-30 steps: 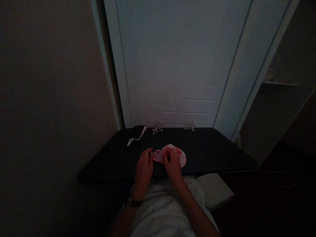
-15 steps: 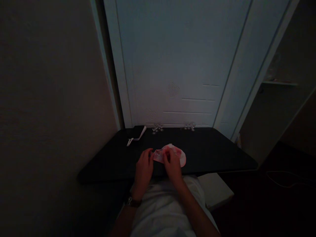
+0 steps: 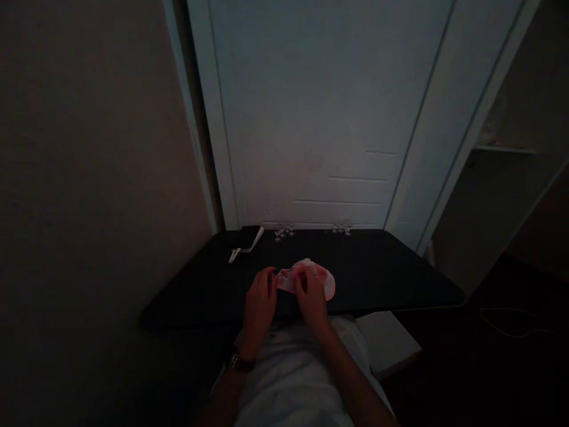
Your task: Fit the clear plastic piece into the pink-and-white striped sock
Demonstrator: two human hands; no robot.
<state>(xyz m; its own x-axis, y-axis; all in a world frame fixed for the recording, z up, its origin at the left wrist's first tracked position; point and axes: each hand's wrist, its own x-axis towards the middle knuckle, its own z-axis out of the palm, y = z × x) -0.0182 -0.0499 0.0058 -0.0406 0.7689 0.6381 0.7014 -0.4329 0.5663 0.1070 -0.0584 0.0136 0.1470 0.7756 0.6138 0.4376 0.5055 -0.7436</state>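
Observation:
A small pink-and-white piece of cloth (image 3: 329, 284) with a rounded right end lies on the dark table in front of me; its exact kind is hard to tell in the dim light. At its narrow left end, my left hand (image 3: 260, 299) pinches the edge between thumb and fingers. My right hand (image 3: 312, 299) has thumb and forefinger closed on the middle of the cloth, covering part of it.
The black table (image 3: 373, 273) stands against a pale door panel (image 3: 311, 107). Along its back edge are two groups of small clear glass-like pieces (image 3: 284, 231). A black-and-white object (image 3: 247, 238) lies at the back left. A white box (image 3: 388, 341) is below the front edge.
Almost nothing differs. Both hands keep their places on the cloth, and its left end has shifted very slightly.

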